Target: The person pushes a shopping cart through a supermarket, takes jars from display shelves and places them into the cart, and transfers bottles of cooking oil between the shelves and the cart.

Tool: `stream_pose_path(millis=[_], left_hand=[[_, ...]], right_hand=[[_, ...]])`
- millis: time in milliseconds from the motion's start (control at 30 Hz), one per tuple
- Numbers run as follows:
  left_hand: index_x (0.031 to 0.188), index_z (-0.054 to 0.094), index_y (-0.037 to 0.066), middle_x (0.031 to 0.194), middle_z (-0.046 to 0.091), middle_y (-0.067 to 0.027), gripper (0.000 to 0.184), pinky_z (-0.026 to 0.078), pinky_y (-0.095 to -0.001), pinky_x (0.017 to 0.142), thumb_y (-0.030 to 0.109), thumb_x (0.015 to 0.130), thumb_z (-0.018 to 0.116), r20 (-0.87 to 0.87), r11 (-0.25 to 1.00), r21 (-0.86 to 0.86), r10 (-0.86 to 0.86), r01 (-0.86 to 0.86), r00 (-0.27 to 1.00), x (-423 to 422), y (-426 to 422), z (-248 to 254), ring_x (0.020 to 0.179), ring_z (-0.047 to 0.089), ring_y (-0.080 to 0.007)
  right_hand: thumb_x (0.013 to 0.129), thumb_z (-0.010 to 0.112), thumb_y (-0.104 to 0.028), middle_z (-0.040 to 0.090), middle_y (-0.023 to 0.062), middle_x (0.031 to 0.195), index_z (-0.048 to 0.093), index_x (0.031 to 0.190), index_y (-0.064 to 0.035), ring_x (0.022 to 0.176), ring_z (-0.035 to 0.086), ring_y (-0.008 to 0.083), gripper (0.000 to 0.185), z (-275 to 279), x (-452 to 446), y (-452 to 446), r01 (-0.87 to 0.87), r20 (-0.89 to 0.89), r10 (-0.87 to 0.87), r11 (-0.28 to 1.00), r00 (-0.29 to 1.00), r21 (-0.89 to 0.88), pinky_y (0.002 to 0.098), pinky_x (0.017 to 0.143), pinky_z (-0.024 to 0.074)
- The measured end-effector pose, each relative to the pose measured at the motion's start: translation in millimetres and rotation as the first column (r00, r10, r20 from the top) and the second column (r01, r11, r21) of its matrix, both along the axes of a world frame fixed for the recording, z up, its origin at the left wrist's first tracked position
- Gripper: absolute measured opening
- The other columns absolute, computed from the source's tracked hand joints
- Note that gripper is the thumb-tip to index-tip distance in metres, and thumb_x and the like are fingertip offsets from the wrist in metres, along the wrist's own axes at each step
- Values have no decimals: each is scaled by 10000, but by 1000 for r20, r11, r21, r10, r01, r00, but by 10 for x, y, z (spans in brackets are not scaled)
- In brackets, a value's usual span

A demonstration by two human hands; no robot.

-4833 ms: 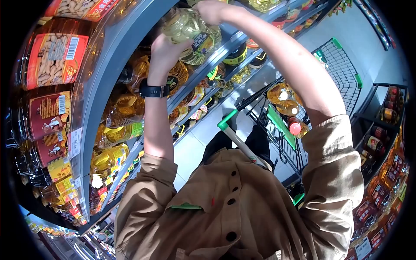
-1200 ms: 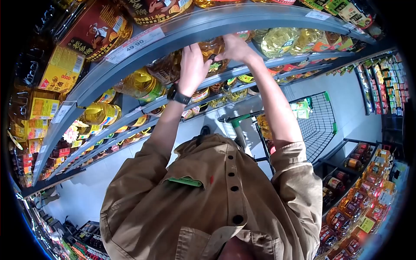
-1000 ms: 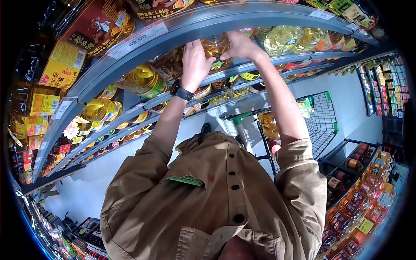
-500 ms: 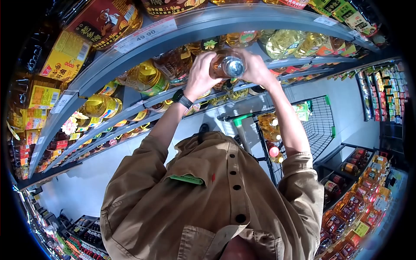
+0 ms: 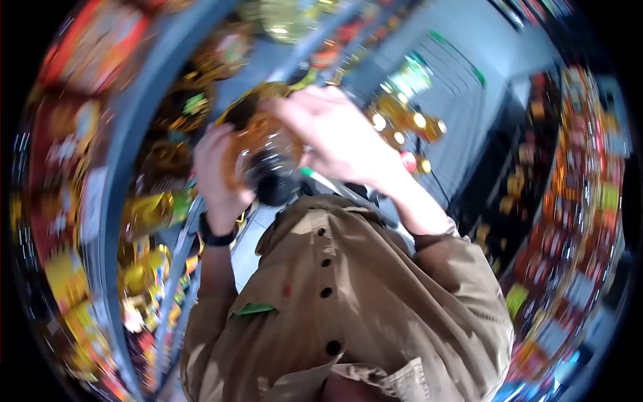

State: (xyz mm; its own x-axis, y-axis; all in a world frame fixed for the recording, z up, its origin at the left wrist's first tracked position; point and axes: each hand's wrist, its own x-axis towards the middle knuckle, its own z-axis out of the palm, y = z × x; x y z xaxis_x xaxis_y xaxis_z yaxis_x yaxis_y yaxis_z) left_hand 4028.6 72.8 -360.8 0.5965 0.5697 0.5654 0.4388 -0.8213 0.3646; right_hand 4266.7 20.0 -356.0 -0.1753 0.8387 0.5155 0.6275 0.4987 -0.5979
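A clear plastic bottle of amber cooking oil (image 5: 268, 144) is between my two hands, its dark cap tilted toward me. My left hand (image 5: 218, 167), with a dark watch (image 5: 216, 231) on the wrist, is wrapped round the bottle's left side. On the other side my right hand (image 5: 331, 137) grips the bottle near its upper right. Both hands are smeared by motion, and the fingers behind the bottle are hidden. The label cannot be read.
Shelves (image 5: 130, 120) of oil bottles and boxes curve along the left. At upper right stands a shopping cart (image 5: 455, 57) with several oil bottles (image 5: 402, 120) in it. A display of bottles (image 5: 556, 221) lines the right side.
The view has turned to the right, bringing the cart nearer the middle. Both hands have drawn the bottle away from the shelf and closer to my body, and the picture is now blurred.
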Motion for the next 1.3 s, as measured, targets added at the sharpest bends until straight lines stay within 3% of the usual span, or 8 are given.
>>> stream_pose_path(millis=[67,200,300,467,533,567,933,1300], left_hand=[[1211,545,-11,1229,589,-200,611,422,-491,1065,120,691,838,52,967,-212,-134,142,990,199,-97,-1,1157,568,-349],[1261,507,1,1227,588,-167,717,484,-400,980,103,656,878,-89,868,-470,-232,164,969,682,-285,-115,1135,592,-305],[1239,529,7,1213,591,-163,723,481,-408,967,157,633,894,-49,794,-527,-385,304,922,1132,-408,-387,1123,596,-316],[1266,502,-8,1212,576,-192,805,458,-471,1010,307,636,893,61,624,-458,-689,633,723,1934,-498,-927,1152,565,-372],[1250,505,-14,1211,578,-191,774,463,-474,1024,253,631,887,-27,617,-511,-707,599,706,2213,-607,-1175,1153,567,-370],[1242,508,-15,1211,578,-189,762,469,-468,1024,232,628,885,11,601,-521,-705,606,709,2357,-674,-1322,1152,568,-365],[1235,505,37,1266,565,-161,656,468,-456,1037,113,671,832,51,514,-749,-583,417,810,3341,-1194,-3075,1192,551,-357],[1278,517,52,1355,545,-140,509,427,-433,1079,6,791,658,-118,600,-776,-438,192,891,3681,-1349,-4193,1276,508,-329]], right_hand=[[615,843,-257,587,85,813,563,1150,-10,897,620,273,653,32,164,-347,79,149,-58,986,987,-144,416,786,454],[665,830,-461,526,122,900,517,1242,-6,836,593,314,799,-160,429,-836,174,-115,-209,951,971,-257,423,773,481],[580,875,-463,493,151,948,531,1163,-10,812,607,319,815,-285,671,-1179,283,-160,-382,856,910,-432,416,691,504],[712,798,-272,626,152,1072,553,1144,-36,903,681,345,550,-669,1186,-1642,395,-139,-498,803,856,-446,411,780,569],[705,814,-309,640,152,1082,554,1157,-37,924,684,337,588,-838,1406,-1791,405,-104,-533,742,840,-534,400,790,568],[676,844,-518,638,159,1112,541,1212,-43,994,678,342,777,-981,1535,-1872,403,-62,-514,735,855,-545,411,849,563],[669,826,-245,665,135,1071,565,1170,-44,868,696,351,600,-2382,2373,-2053,538,223,-540,543,812,-645,417,737,579],[665,840,-317,669,103,1060,577,1201,-92,864,702,305,638,-3622,2690,-1956,570,322,-483,558,814,-604,395,731,579]])
